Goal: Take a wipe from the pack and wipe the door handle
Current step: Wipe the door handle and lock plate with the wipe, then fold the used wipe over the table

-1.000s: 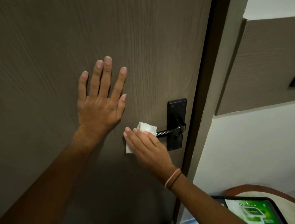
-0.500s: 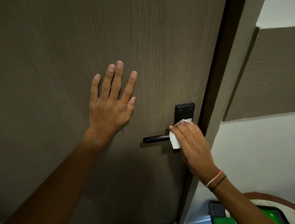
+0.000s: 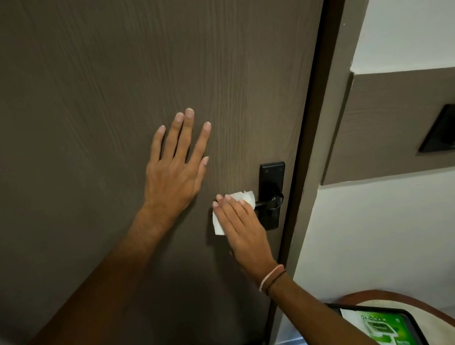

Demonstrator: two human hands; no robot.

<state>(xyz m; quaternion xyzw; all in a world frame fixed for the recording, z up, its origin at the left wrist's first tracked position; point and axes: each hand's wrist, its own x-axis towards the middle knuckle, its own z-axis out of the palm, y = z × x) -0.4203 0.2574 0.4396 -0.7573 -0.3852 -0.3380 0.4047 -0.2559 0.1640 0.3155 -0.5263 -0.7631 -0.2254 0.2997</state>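
Fingers spread, your left hand [image 3: 175,174] presses flat on the door [image 3: 103,87] while your right hand [image 3: 242,226] apparently clasps the wipe [image 3: 241,197] around the door handle [image 3: 269,202].

Looks like a hotel-type room entry. Wood-grain door [image 3: 104,100] with black lever handle [image 3: 271,203] on a long plate; black wall panel [image 3: 448,131] beside the frame, possibly a card holder.
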